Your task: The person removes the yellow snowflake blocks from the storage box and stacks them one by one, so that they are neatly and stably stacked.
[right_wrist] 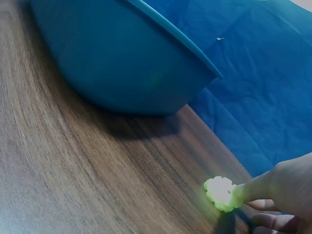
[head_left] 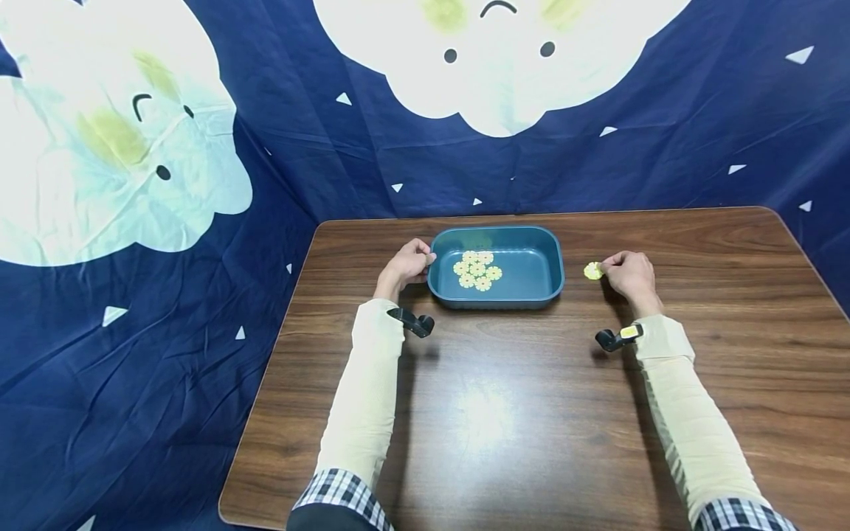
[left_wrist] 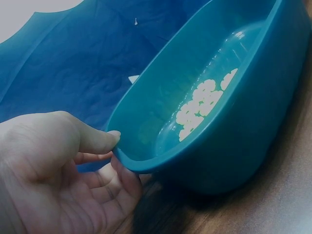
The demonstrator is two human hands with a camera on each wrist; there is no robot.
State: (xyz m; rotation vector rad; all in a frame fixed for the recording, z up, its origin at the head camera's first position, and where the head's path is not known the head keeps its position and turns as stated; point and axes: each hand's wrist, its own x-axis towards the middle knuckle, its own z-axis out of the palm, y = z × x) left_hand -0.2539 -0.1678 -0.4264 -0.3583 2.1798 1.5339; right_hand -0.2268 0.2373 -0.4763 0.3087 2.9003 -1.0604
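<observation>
A teal rectangular basin [head_left: 524, 302] stands near the back of the table. On its floor, toward the left, several pale yellow flower-shaped pieces [head_left: 477, 270] lie in a cluster. My left hand [head_left: 407, 264] pinches the basin's left rim; in the left wrist view the thumb [left_wrist: 100, 141] presses over the rim with the other fingers below it outside. To the right of the basin, my right hand [head_left: 631, 274] pinches one yellow flower-shaped piece [head_left: 593, 271] by its edge. The right wrist view shows this piece [right_wrist: 222, 193] close over the wood, apart from the basin.
The brown wooden table [head_left: 505, 472] has rounded corners, and its back edge runs just behind the basin. A dark blue curtain [head_left: 285, 125] with white clouds hangs behind and to the left. Black wrist cameras [head_left: 415, 323] sit on both cream sleeves [head_left: 372, 383].
</observation>
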